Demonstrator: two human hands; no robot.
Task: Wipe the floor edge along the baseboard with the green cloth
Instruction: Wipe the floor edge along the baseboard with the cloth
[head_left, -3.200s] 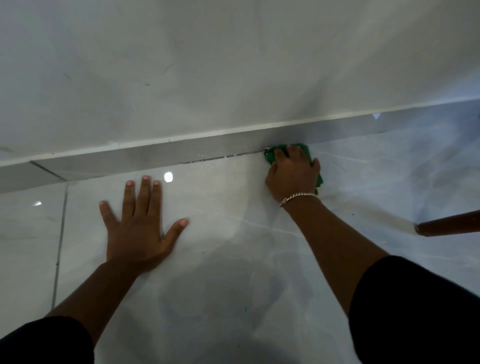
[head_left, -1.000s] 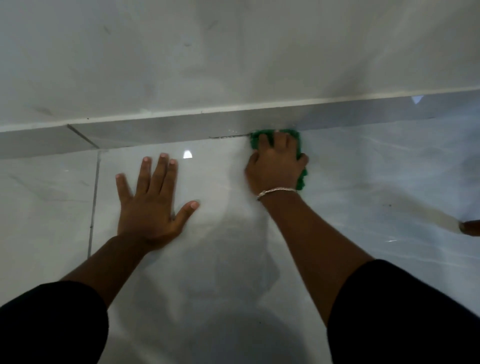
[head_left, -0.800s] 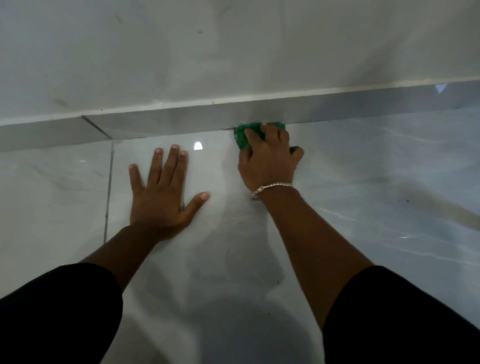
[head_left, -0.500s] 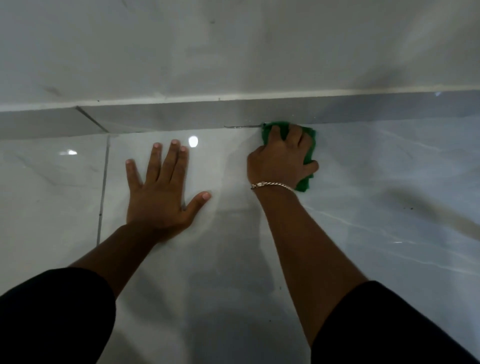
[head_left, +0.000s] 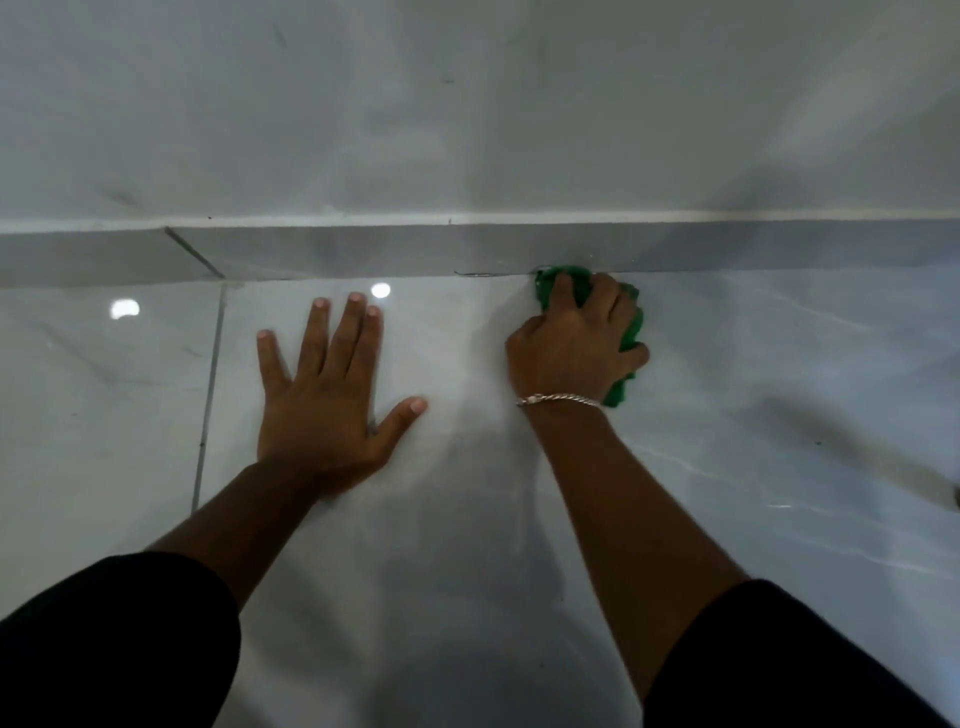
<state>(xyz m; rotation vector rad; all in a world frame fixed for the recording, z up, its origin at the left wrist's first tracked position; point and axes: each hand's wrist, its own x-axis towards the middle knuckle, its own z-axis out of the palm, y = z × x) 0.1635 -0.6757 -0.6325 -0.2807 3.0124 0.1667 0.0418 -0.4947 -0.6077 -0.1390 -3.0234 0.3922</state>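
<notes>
Against the foot of the baseboard (head_left: 519, 249): one green cloth (head_left: 631, 332), bunched, its far edge touching the seam where floor (head_left: 779, 364) met skirting. It lay directly under my right hand (head_left: 574, 348), which was closed over it, fingers curled down and pressing; green showed only past the fingertips and along the outer side.

Seam: ran left to right across the view, so I judged the coming stroke had to follow that line. A dark hairline mark sat on the seam just left of the cloth.

My left hand (head_left: 330, 400): open, flat on the tile, fingers spread, well left of the cloth; a prop only.

Bracelet (head_left: 558, 399) at right wrist.

Hidden: most of the cloth, under my palm.
</notes>
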